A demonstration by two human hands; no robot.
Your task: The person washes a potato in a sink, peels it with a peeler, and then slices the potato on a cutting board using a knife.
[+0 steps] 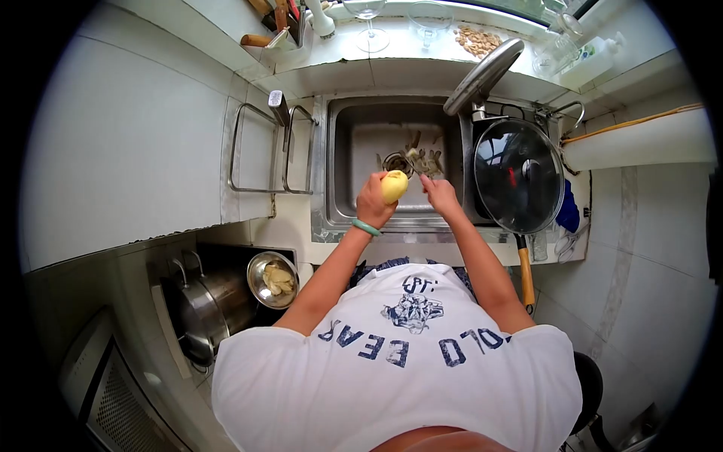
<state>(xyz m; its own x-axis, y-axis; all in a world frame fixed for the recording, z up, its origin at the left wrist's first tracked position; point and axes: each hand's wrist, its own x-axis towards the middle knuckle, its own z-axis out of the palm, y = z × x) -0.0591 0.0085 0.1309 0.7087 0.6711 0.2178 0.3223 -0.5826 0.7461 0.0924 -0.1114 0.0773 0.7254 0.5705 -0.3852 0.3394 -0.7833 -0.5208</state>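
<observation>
Over the sink (pixel 352 135), my left hand (pixel 373 203) is closed around a peeled yellow potato (pixel 394 186). A green bangle circles that wrist. My right hand (pixel 440 196) is closed on what looks like a small peeler (pixel 415 163), its handle mostly covered by the fingers. The peeler's tip points toward the drain, just beyond the potato, and whether the two touch is unclear. Dark peelings (pixel 429 162) lie on the sink floor around the drain.
A faucet (pixel 482 75) overhangs the sink's far right. On the right sits a glass-lidded pan (pixel 520 177), its wooden handle (pixel 525 275) jutting toward me. At left are a metal rack (pixel 233 143), a steel pot (pixel 203 309) and a bowl (pixel 260 297) holding pale pieces. Glasses (pixel 370 39) line the sill.
</observation>
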